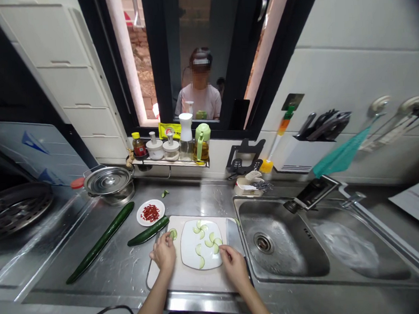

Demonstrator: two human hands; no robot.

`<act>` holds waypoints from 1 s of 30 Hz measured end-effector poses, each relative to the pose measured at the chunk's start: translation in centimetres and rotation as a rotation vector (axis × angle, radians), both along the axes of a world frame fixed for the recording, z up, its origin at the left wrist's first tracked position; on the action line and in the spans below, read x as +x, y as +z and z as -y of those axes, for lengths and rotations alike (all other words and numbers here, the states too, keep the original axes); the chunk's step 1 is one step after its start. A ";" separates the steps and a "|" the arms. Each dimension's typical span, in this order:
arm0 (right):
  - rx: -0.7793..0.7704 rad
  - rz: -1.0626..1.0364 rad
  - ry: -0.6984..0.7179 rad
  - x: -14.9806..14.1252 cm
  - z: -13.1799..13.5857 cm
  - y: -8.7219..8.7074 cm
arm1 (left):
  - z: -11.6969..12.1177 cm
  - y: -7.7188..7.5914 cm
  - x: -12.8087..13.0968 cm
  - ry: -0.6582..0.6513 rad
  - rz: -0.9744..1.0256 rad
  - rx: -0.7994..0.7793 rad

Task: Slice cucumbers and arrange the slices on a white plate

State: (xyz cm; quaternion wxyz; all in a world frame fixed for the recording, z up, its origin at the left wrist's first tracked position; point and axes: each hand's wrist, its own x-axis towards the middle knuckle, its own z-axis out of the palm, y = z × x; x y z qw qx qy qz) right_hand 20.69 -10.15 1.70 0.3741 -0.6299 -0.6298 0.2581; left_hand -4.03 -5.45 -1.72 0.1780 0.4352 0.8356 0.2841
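Observation:
A white square plate [192, 255] lies on a pale cutting board [211, 282], with thin cucumber half-slices [209, 243] arranged on it in curved, petal-like groups. My right hand [235, 266] is at the plate's right edge, thumb and finger pinched on a cucumber slice [218, 242] of the middle group. Left of the plate, my left hand [164, 253] has its fingers curled around a small stack of cucumber slices [172, 233] at the board's upper left corner. A cut cucumber [148, 231] lies just beyond that hand.
A whole cucumber [100, 243] and a small dish [139, 213] of red pieces are on the left counter, near a lidded steel pot [111, 183]. To the right is the sink [284, 247]. Behind stands a rack of seasoning jars [171, 150]; a knife holder [299, 155] hangs on the wall.

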 end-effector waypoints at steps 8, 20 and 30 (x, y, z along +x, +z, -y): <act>0.026 0.030 0.029 -1.2 -0.6 1.2 | 0.9 3.6 1.4 -0.111 0.157 0.104; 0.010 -0.108 0.208 -5.8 -2.5 5.0 | 2.6 6.4 5.4 -0.424 0.583 0.215; -0.044 -0.272 0.175 -5.9 -2.8 4.6 | 2.5 6.8 5.1 -0.471 0.574 0.180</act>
